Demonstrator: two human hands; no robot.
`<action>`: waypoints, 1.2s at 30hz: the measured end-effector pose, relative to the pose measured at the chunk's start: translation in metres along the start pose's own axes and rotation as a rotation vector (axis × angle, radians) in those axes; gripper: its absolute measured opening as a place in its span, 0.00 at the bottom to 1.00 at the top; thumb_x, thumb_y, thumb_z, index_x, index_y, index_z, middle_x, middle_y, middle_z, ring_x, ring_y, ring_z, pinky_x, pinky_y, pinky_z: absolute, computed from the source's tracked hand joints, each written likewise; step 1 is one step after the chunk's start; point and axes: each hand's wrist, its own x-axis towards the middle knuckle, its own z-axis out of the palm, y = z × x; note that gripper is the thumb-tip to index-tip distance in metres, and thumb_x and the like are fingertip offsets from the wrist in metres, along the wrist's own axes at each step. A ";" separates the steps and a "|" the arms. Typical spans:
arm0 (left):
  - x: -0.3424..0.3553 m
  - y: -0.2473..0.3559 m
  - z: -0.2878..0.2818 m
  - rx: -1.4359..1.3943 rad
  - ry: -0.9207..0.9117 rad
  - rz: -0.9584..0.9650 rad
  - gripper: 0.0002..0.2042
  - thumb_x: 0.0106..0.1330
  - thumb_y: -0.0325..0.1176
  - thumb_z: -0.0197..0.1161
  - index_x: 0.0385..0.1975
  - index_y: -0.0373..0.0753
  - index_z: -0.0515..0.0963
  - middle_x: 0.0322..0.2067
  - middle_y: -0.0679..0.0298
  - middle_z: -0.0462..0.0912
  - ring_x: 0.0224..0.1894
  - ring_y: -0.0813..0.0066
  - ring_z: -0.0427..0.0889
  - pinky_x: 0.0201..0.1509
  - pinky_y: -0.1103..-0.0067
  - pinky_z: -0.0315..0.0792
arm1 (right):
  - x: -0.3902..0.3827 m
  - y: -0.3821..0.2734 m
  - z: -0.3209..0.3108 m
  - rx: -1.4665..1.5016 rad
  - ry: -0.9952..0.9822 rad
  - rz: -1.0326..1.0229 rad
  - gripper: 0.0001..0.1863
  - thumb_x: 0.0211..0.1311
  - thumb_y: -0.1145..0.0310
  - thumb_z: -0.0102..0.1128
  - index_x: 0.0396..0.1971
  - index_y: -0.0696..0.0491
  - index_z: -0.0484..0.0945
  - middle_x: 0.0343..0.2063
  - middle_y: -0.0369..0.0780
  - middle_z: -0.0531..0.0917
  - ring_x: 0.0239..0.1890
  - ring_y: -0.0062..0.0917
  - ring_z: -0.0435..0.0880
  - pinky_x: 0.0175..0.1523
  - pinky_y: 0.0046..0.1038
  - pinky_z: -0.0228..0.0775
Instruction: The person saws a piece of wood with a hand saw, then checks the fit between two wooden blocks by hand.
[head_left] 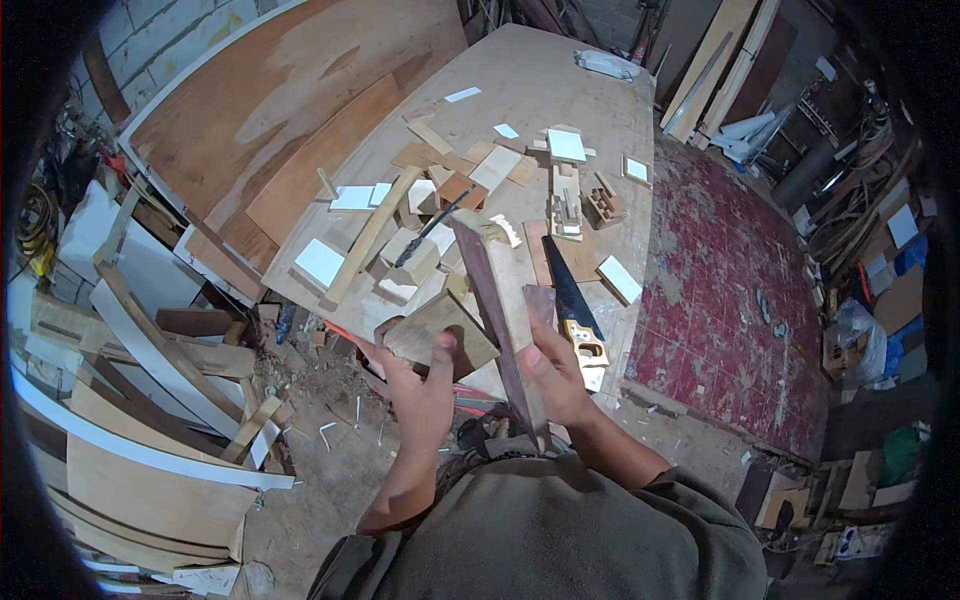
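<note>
My left hand (412, 388) is closed on a flat, squarish wooden block (425, 332), its thumb resting on the upper face. A long wooden plank piece (512, 290), pale on one face and dark reddish on another, stands tilted in front of me. My right hand (558, 380) grips its lower part, thumb on the pale face. The block's right edge lies close against the plank; I cannot tell whether they touch. Just right of the plank, a handsaw (570, 275) with a dark blade and light wooden handle lies on the worktable (545, 80).
Wooden offcuts, white-faced pieces and a thin dark tool (435, 226) are spread over the table. A long wood strip (372, 235) lies at left. Large wooden panels (290, 100) lean on the left wall. Curved boards (150, 440) are piled lower left. Red tiled flooring (730, 300) is at right.
</note>
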 end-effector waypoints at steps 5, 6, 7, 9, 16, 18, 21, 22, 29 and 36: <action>0.003 0.010 0.002 -0.054 0.066 0.111 0.25 0.70 0.35 0.64 0.58 0.30 0.59 0.48 0.54 0.73 0.51 0.68 0.74 0.59 0.71 0.68 | -0.004 0.003 0.000 -0.183 -0.115 -0.128 0.35 0.72 0.59 0.50 0.72 0.61 0.55 0.72 0.48 0.56 0.75 0.34 0.52 0.75 0.35 0.38; 0.009 0.015 -0.001 -0.101 0.099 0.012 0.25 0.71 0.34 0.63 0.60 0.31 0.59 0.50 0.55 0.73 0.52 0.69 0.74 0.60 0.72 0.67 | -0.012 0.007 0.004 -0.155 -0.108 -0.130 0.35 0.72 0.59 0.51 0.72 0.61 0.56 0.72 0.48 0.57 0.74 0.35 0.52 0.75 0.35 0.38; 0.013 0.018 -0.003 -0.148 0.131 -0.086 0.25 0.72 0.33 0.61 0.62 0.31 0.59 0.52 0.56 0.73 0.53 0.69 0.74 0.60 0.72 0.67 | -0.016 0.010 0.005 -0.126 -0.101 -0.132 0.34 0.72 0.59 0.51 0.72 0.61 0.57 0.71 0.49 0.57 0.74 0.35 0.52 0.75 0.36 0.39; 0.009 0.014 -0.003 -0.017 0.052 -0.009 0.25 0.71 0.33 0.62 0.62 0.30 0.59 0.52 0.56 0.73 0.54 0.69 0.74 0.60 0.72 0.67 | -0.013 0.011 0.003 -0.165 -0.063 -0.155 0.34 0.72 0.59 0.51 0.72 0.61 0.56 0.71 0.49 0.58 0.74 0.36 0.52 0.75 0.36 0.39; 0.002 0.008 0.001 -0.074 0.012 0.094 0.24 0.70 0.34 0.64 0.57 0.29 0.61 0.49 0.52 0.75 0.50 0.68 0.76 0.56 0.73 0.70 | -0.006 -0.002 0.008 -0.214 -0.112 -0.206 0.37 0.69 0.56 0.55 0.71 0.59 0.59 0.70 0.52 0.56 0.73 0.40 0.54 0.74 0.39 0.44; 0.005 0.013 -0.002 -0.210 0.052 -0.080 0.26 0.70 0.34 0.64 0.58 0.29 0.59 0.48 0.52 0.76 0.49 0.69 0.77 0.54 0.74 0.72 | -0.014 0.000 0.016 -0.165 -0.044 -0.183 0.36 0.69 0.56 0.55 0.71 0.59 0.59 0.70 0.51 0.56 0.72 0.40 0.54 0.73 0.39 0.45; -0.008 -0.001 0.005 -0.005 -0.102 -0.008 0.30 0.70 0.33 0.64 0.64 0.29 0.55 0.51 0.51 0.75 0.50 0.69 0.77 0.55 0.75 0.72 | 0.015 -0.001 -0.002 -0.283 0.006 -0.196 0.34 0.70 0.61 0.52 0.72 0.58 0.57 0.69 0.50 0.59 0.72 0.36 0.55 0.73 0.35 0.45; -0.012 -0.008 0.007 -0.067 -0.120 0.041 0.31 0.70 0.33 0.64 0.65 0.30 0.54 0.53 0.51 0.74 0.51 0.70 0.76 0.56 0.75 0.72 | 0.020 -0.003 0.001 -0.288 0.011 -0.198 0.34 0.70 0.61 0.52 0.72 0.58 0.57 0.69 0.50 0.59 0.72 0.36 0.55 0.73 0.35 0.45; 0.006 0.003 -0.007 -0.523 -0.049 -0.144 0.25 0.70 0.32 0.63 0.63 0.35 0.63 0.56 0.60 0.73 0.57 0.72 0.72 0.61 0.74 0.67 | 0.016 0.006 0.002 0.319 0.114 0.067 0.33 0.76 0.61 0.45 0.74 0.59 0.50 0.69 0.40 0.62 0.68 0.23 0.60 0.71 0.27 0.48; 0.007 -0.008 -0.015 -0.533 -0.001 -0.189 0.26 0.71 0.37 0.64 0.63 0.35 0.62 0.53 0.58 0.74 0.54 0.72 0.73 0.61 0.73 0.68 | -0.004 0.006 0.014 -0.006 -0.038 -0.040 0.36 0.74 0.59 0.49 0.73 0.62 0.51 0.72 0.46 0.57 0.73 0.31 0.54 0.74 0.31 0.41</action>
